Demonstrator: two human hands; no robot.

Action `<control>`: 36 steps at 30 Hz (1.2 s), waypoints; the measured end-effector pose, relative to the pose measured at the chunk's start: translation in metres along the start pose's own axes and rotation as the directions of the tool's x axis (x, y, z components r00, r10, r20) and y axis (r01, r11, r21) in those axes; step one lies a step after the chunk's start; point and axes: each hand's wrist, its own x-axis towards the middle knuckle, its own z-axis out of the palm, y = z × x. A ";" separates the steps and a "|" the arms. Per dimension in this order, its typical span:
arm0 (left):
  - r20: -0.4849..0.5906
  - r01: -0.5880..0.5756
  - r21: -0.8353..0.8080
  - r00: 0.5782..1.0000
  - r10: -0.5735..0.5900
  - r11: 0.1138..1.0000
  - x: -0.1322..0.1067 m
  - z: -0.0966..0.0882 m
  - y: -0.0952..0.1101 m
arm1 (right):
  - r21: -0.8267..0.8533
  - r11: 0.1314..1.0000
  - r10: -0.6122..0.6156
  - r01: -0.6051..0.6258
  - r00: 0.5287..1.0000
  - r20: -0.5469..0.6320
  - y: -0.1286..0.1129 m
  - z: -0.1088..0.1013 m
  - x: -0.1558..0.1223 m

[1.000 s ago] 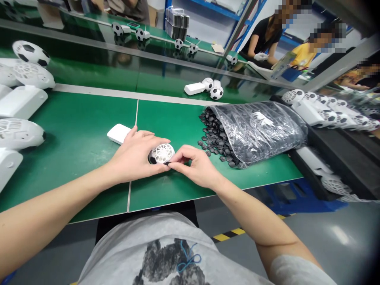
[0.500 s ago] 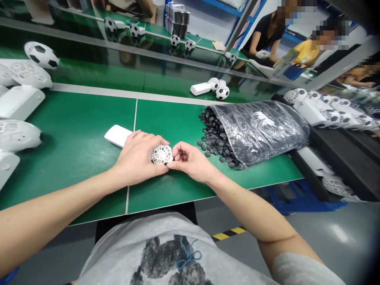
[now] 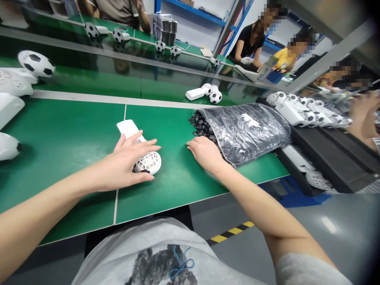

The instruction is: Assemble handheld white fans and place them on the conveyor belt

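Note:
A white soccer-ball-patterned plastic piece lies on the green bench; its openwork round head (image 3: 151, 161) has a black patch at the lower edge, and its smooth white handle (image 3: 130, 128) points up and left. My left hand (image 3: 127, 162) is over the piece with fingers and thumb spread, partly covering it. At the near side of a heap of small black plastic patches (image 3: 202, 123), my right hand (image 3: 206, 155) is turned down with its fingers bent and pressed together. Whatever is under its fingertips is hidden.
A clear plastic bag (image 3: 252, 126) of black patches lies open on the right. Beyond it, similar white pieces (image 3: 292, 113) stand on a black rack (image 3: 335, 158). More white pieces (image 3: 10, 107) sit at left. Several people work across the bench.
My right hand has left the round head and moved right to the black patches. My left hand has loosened and spread its fingers, and the piece has turned, its handle now pointing more upward.

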 end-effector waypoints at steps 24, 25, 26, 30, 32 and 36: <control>0.005 -0.079 -0.178 0.997 0.082 0.981 -0.002 -0.001 0.008 | 0.919 0.344 -0.009 0.192 0.980 -0.201 -0.049 -0.005 -0.018; -0.004 -0.085 -0.189 0.996 0.085 0.978 -0.002 0.000 0.008 | 0.946 0.254 0.000 0.204 0.978 -0.211 -0.061 -0.005 -0.020; -0.017 -0.088 -0.201 0.996 0.086 0.976 -0.001 0.001 0.008 | 0.954 0.209 0.019 0.213 0.975 -0.222 -0.070 -0.005 -0.021; -0.078 -0.101 -0.239 0.993 0.084 0.966 0.001 0.005 0.007 | 0.925 0.308 0.112 0.222 0.957 -0.267 -0.084 0.000 -0.022; -0.090 -0.112 -0.239 0.992 0.093 0.965 0.001 0.007 0.007 | 0.909 0.359 0.132 0.211 0.953 -0.273 -0.083 0.000 -0.022; -0.076 -0.116 -0.232 0.992 0.101 0.966 0.001 0.006 0.008 | 0.942 0.299 0.140 0.150 0.970 -0.199 -0.080 -0.003 -0.018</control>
